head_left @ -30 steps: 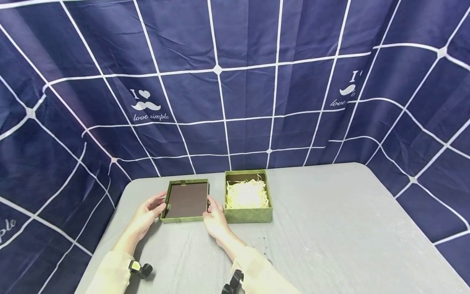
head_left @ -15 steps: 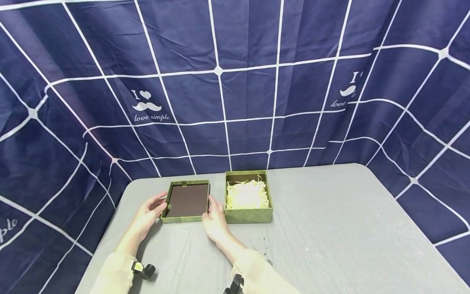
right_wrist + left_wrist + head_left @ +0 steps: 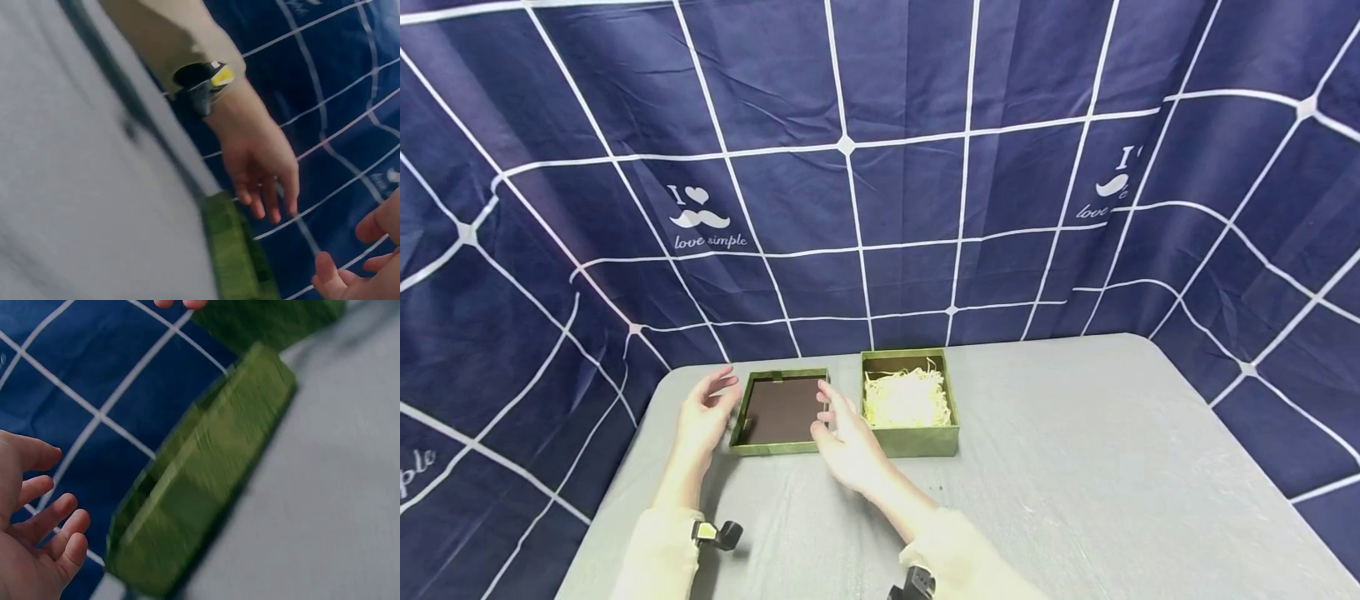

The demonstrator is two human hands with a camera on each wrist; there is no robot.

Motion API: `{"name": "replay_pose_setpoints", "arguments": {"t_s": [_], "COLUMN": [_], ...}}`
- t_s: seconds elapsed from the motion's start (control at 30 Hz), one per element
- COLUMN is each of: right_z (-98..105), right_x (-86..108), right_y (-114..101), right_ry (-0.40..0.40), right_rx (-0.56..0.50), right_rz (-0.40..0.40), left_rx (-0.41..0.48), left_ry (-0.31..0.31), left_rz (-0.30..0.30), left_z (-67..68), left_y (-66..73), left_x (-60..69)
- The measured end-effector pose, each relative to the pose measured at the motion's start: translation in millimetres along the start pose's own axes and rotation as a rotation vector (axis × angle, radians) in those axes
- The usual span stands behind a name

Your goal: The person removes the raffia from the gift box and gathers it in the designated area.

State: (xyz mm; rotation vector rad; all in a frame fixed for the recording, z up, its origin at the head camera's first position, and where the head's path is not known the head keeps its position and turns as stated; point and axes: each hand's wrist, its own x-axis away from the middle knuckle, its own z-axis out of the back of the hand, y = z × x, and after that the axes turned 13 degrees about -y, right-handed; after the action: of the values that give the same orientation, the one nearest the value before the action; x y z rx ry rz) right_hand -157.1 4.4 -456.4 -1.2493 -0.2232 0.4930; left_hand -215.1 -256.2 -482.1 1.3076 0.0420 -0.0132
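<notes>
A shallow green tray-like box part with a dark brown inside lies on the grey table, its green side large in the left wrist view. The left hand hovers at its left edge, fingers loosely bent and holding nothing; in the left wrist view that hand is apart from it. Over its right edge the right hand is raised with fingers spread and empty. In the right wrist view the right hand faces the left hand, with the green corner below.
Right of the shallow part stands a deeper green box filled with pale shredded paper. The grey tabletop ends at a dark blue curtain with white lines. Small dark specks lie on the table.
Both hands have let go of the shallow green part and lifted off its sides, their fingers loosened. The part and the deeper box have stayed in place.
</notes>
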Motion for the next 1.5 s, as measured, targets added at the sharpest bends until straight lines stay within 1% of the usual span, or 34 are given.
{"name": "replay_pose_setpoints", "arguments": {"t_s": [0.13,0.27,0.33,0.4,0.53,0.63,0.7,0.8,0.9,1.0,1.1,1.17,1.33,1.43,1.5], "right_z": [23.3,53.2,70.1,86.3,113.0,128.0,136.9,148.4,156.8,161.4,162.6,162.5,160.1,158.0,156.7], "right_x": [4.3,7.8,10.2,13.1,17.9,21.7,24.9,29.5,33.7,36.7,37.9,37.5,33.5,28.9,26.0], "right_y": [-14.7,-28.2,-33.2,-35.9,-32.4,-26.7,-24.4,-20.0,-15.9,-12.6,-10.3,-8.1,-3.2,-0.4,1.0], "right_ry": [-0.029,-0.022,-0.030,-0.055,-0.133,-0.157,-0.168,-0.194,-0.229,-0.244,-0.235,-0.217,-0.199,-0.205,-0.210], "right_rx": [-0.062,-0.030,-0.001,0.027,0.076,0.131,0.159,0.184,0.207,0.227,0.259,0.310,0.464,0.520,0.536], "right_rz": [0.019,0.032,0.043,0.054,0.110,0.146,0.150,0.122,0.080,0.039,0.004,-0.015,-0.033,-0.025,-0.039], "left_rx": [0.019,0.045,0.067,0.088,0.083,0.065,0.060,0.040,0.007,-0.031,-0.064,-0.080,-0.138,-0.166,-0.166], "left_ry": [-0.031,-0.077,-0.114,-0.161,-0.250,-0.294,-0.320,-0.364,-0.425,-0.490,-0.548,-0.580,-0.634,-0.650,-0.660], "left_rz": [-0.059,-0.117,-0.141,-0.158,-0.178,-0.204,-0.217,-0.227,-0.227,-0.226,-0.237,-0.241,-0.213,-0.218,-0.222], "left_z": [-12.1,-24.7,-30.2,-35.1,-43.7,-51.2,-57.1,-67.4,-78.7,-89.9,-101.2,-108.4,-123.1,-129.0,-131.4], "left_y": [16.7,29.2,34.1,39.1,50.2,56.5,59.0,61.1,61.7,60.6,58.1,56.7,53.4,50.8,48.4], "left_x": [-4.1,-7.1,-8.4,-9.0,-6.9,-4.5,-3.0,-1.3,0.2,1.0,1.4,2.3,5.0,4.1,2.8]}}
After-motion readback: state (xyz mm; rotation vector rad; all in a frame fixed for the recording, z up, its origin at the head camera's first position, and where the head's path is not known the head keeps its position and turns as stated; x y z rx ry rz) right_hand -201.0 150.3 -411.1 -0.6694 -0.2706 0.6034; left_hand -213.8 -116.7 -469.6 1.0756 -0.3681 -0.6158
